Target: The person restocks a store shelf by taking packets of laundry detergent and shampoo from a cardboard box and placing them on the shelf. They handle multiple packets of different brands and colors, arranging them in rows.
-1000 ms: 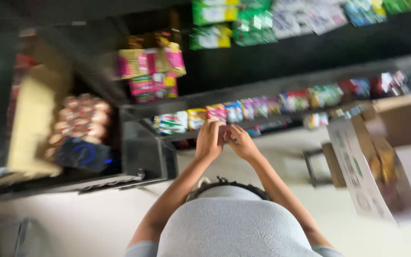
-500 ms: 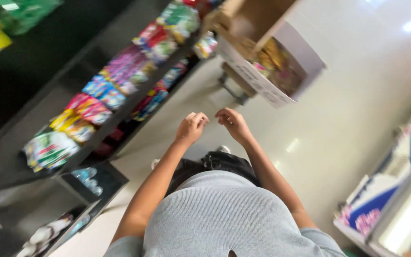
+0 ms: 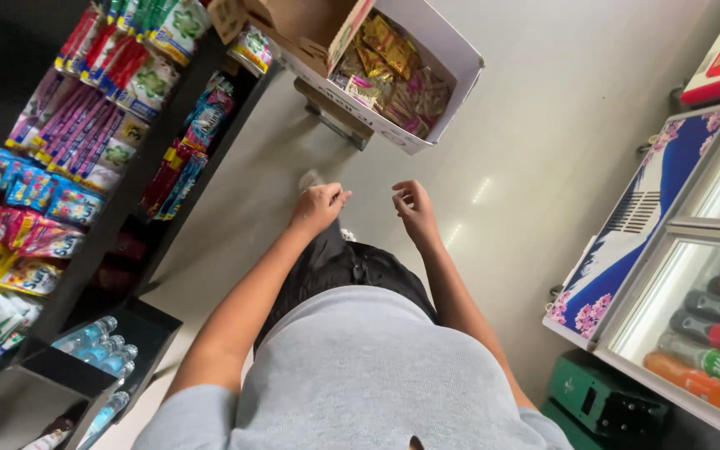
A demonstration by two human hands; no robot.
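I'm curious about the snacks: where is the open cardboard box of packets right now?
In the head view, the cardboard box sits on the floor at top centre, beyond both hands, just right of the shelf of packets.

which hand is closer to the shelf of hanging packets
Left. The left hand is on the side of the shelf of hanging packets; the right hand is farther, toward the drinks cooler.

- A light grey short-sleeved t-shirt is worn; plain knit fabric, with no print seen on the front.
- Sleeves are cut short, ending near the upper arm; both forearms are left bare.
- Dark, near-black trousers or shorts are worn below the shirt, with creased fabric.
- Left hand [image 3: 318, 206] and right hand [image 3: 414, 210] are bare; no gloves, watch, rings or wristbands are seen.
- A light shoe tip is partly seen beyond the left hand, blurred.
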